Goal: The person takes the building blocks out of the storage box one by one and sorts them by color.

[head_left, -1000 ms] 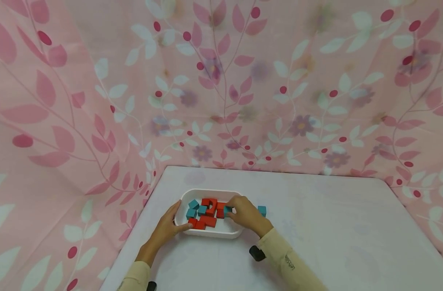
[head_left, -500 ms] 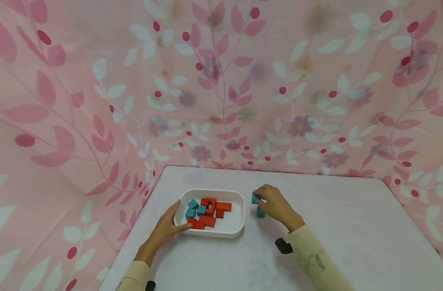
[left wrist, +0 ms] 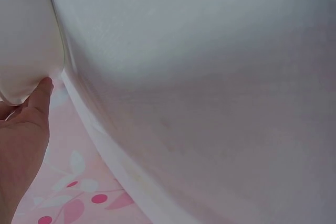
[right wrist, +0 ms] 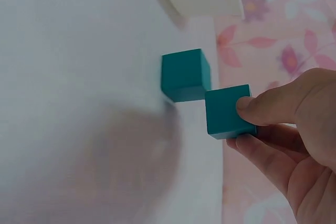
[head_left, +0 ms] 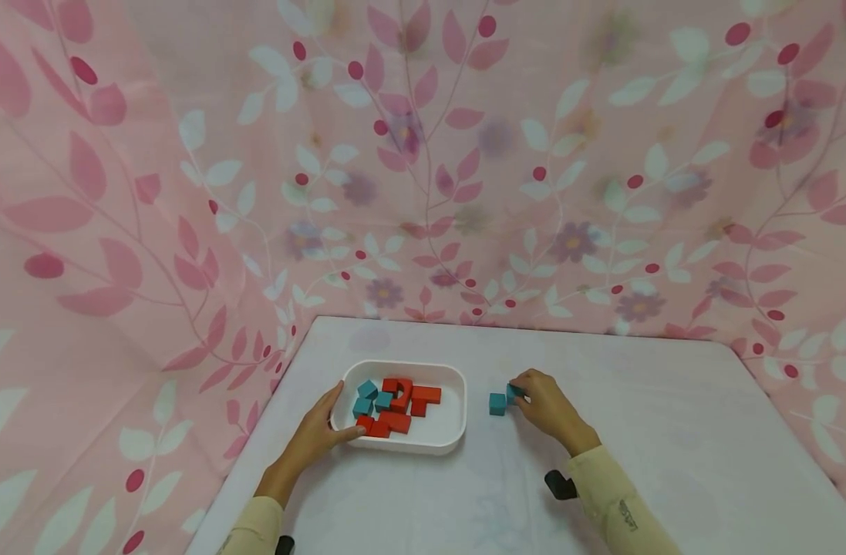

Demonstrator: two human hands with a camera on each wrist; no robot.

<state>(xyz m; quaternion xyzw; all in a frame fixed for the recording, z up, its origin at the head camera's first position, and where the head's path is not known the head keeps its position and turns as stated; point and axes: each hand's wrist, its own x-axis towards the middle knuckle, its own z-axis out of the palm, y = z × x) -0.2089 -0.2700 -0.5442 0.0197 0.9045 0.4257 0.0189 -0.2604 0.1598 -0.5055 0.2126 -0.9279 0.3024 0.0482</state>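
Between thumb and fingers my right hand [head_left: 549, 402] pinches a blue cube [right wrist: 228, 113]. Close beside it, to its left, another blue cube [right wrist: 184, 74] rests on the table; in the right wrist view their near corners meet or almost meet. My left hand [head_left: 316, 426] grips the left end of a white tray [head_left: 457, 416], its thumb over the front rim. Several red blocks [head_left: 395, 422], one with an arched cut-out, and several blue cubes [head_left: 363, 407] lie inside, mostly toward the left. In the left wrist view, only part of the left hand [left wrist: 29, 135] shows against the tray's side.
A white-covered table [head_left: 645, 432] extends right of the cubes and toward the front. Pink floral cloth [head_left: 429, 193] hangs behind it and on the left. A dark wrist device [head_left: 560, 486] sits beneath the right sleeve.
My right hand has taken a blue cube out of the tray, carried it right over the rim and lowered it beside the blue cube on the table. The left hand has stayed on the tray.
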